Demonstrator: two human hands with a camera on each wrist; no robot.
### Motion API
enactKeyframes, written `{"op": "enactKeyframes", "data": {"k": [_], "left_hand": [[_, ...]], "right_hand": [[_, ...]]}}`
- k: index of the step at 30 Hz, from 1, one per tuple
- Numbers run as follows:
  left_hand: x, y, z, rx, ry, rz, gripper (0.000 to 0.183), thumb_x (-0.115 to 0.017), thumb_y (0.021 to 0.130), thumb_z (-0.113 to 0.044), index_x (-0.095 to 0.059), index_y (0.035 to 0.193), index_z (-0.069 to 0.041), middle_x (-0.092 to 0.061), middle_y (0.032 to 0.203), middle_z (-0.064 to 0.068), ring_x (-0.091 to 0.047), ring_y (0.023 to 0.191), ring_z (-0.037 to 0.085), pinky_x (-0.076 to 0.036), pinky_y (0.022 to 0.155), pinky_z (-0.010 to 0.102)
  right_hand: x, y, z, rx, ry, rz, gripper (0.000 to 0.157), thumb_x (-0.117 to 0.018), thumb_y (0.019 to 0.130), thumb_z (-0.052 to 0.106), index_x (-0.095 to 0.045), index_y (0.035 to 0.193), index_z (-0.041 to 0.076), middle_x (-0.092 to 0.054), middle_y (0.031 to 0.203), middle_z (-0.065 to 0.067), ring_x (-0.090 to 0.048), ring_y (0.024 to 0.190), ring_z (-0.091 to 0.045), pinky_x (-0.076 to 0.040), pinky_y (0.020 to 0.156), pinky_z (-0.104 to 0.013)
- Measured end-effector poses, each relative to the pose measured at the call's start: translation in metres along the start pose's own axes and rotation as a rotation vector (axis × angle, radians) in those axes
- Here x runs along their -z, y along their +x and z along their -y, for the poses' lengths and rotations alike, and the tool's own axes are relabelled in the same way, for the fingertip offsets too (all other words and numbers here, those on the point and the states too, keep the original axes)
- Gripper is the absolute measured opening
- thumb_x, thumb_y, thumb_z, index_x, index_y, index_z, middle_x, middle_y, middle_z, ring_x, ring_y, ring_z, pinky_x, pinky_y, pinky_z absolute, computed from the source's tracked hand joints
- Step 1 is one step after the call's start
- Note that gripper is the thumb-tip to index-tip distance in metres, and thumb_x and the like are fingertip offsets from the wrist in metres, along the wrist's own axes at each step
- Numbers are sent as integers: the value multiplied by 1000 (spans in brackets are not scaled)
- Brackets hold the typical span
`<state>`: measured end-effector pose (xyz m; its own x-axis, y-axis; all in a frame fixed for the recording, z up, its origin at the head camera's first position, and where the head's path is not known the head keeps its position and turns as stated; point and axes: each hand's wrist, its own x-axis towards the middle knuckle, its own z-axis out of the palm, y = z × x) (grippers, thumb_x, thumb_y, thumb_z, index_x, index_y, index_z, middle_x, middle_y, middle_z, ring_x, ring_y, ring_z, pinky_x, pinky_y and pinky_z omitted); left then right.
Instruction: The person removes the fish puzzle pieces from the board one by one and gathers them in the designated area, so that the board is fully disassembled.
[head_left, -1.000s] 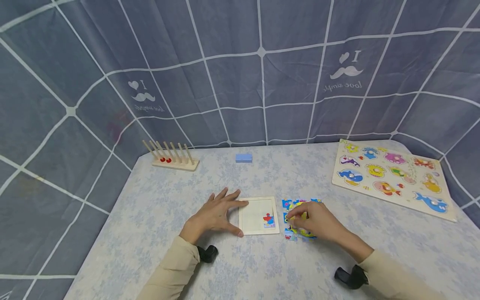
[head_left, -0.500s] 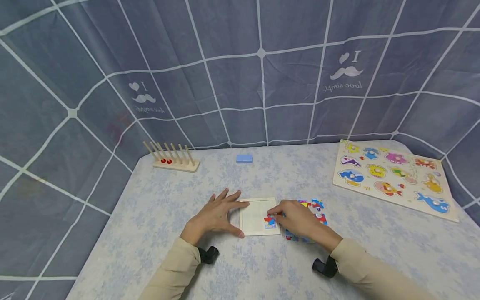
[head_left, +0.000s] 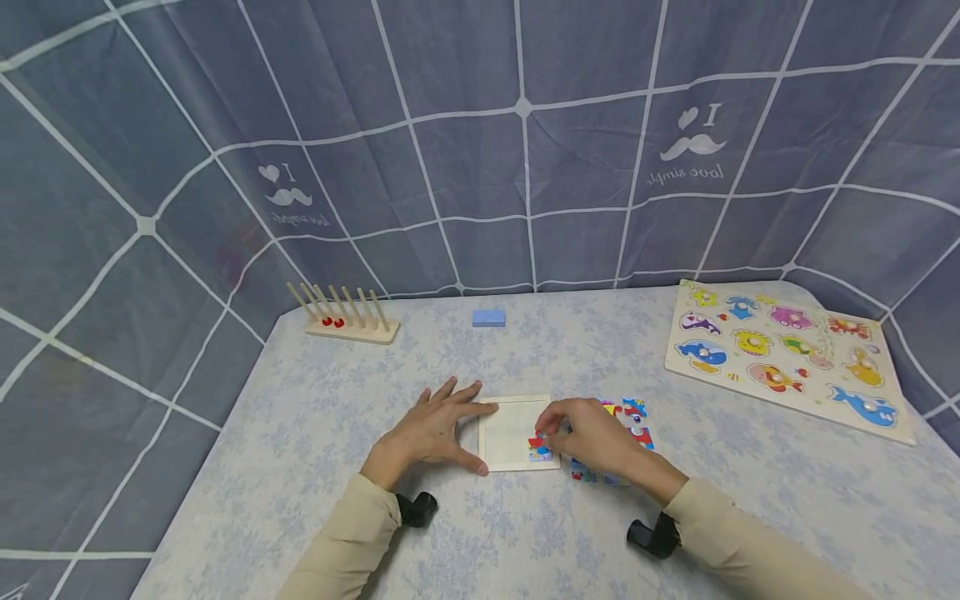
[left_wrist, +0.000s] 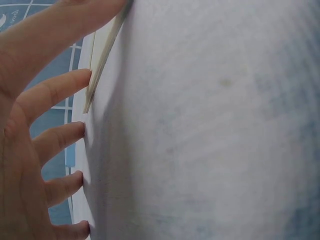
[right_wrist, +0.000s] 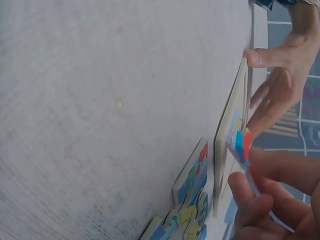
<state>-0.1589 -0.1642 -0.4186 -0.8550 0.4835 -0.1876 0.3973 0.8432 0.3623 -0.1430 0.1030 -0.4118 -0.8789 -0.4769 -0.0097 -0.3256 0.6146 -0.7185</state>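
Observation:
A square wooden puzzle tray [head_left: 504, 433] lies on the table in the head view. My left hand [head_left: 429, 429] spreads its fingers at the tray's left side, with thumb and index finger touching its edge. Over the tray's right edge, my right hand [head_left: 603, 437] pinches a small jigsaw piece, mostly hidden by the fingers. In the right wrist view a red and blue jigsaw piece [right_wrist: 242, 144] tilts up at the fingertips, above the tray. Colourful jigsaw pieces [head_left: 640, 425] lie right of the tray, partly under the right hand.
A wooden peg stand [head_left: 352, 330] with red beads is at the back left. A blue block [head_left: 488, 318] sits at the back middle. On the right lies a large sea-animal knob puzzle board [head_left: 787, 358]. A grey checked curtain [head_left: 577, 158] hangs behind the table.
My right hand has moved left from the loose jigsaw pieces to the tray's right side, carrying a piece. Over the last half second it shifts only slightly. The left hand stays in place.

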Motion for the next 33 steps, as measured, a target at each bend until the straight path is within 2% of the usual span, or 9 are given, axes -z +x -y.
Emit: {"op": "enactKeyframes", "data": {"k": [4,8,11,15,19,25,29,33], "left_hand": [[0,1,0,0,5,-2,92,-86,61,-61,-54,143,-33,-27,161,0,-10,149,34,-11,113,66],[0,0,-1,-1,4,-2,92,-86,61,-61,-54,143,-33,-27,161,0,-10,149,34,-11,113,66],[0,0,-1,-2,0,2,92,-86,61,-60,-54,143,-32,-26,161,0,-10,149,34,-10,114,66],[1,0,-1,-1,0,5,92,-86,61,-60,-53,143,-32,-26,161,0,-10,149,34,-10,114,66],[0,0,-1,1,3,3,92,-86,61,-60,-54,143,-33,-26,161,0,-10,149,35,-10,114,66],[0,-1,-1,-2,8,7,93,-86,62,-60,-52,144,-32,-25,161,0,-10,149,35,-11,114,65],[0,-1,0,-17,2,1,92,-86,62,-58,-53,144,-30,-26,161,2,-10,149,36,-10,114,65],[0,0,0,-19,-1,2,92,-86,63,-58,-53,144,-30,-26,161,2,-10,149,36,-10,114,65]], "right_hand": [[-1,-2,0,-1,90,25,17,-77,81,4,-66,89,14,-63,77,7,-56,67,-14,-46,63,-29],[-1,-6,0,42,148,67,19,-77,78,1,-66,84,15,-65,73,7,-54,60,-13,-44,57,-26],[-1,-8,-1,79,160,87,19,-78,78,1,-68,80,17,-66,70,8,-52,57,-11,-42,53,-25],[-1,-11,0,79,161,61,19,-78,79,1,-69,79,17,-68,73,8,-54,59,-12,-41,51,-24],[2,-12,0,15,214,27,13,-75,83,3,-70,88,14,-72,78,3,-55,57,-13,-42,48,-23],[22,-22,-10,-65,288,46,11,-75,86,10,-72,97,9,-73,75,-3,-36,41,-9,-30,40,-20],[37,-35,-22,-129,235,7,14,-78,83,15,-76,97,11,-71,69,-2,-34,40,-9,-27,39,-21],[50,-51,-34,-233,182,-38,19,-81,80,21,-77,97,12,-67,63,-3,-34,41,-10,-27,40,-21]]}}
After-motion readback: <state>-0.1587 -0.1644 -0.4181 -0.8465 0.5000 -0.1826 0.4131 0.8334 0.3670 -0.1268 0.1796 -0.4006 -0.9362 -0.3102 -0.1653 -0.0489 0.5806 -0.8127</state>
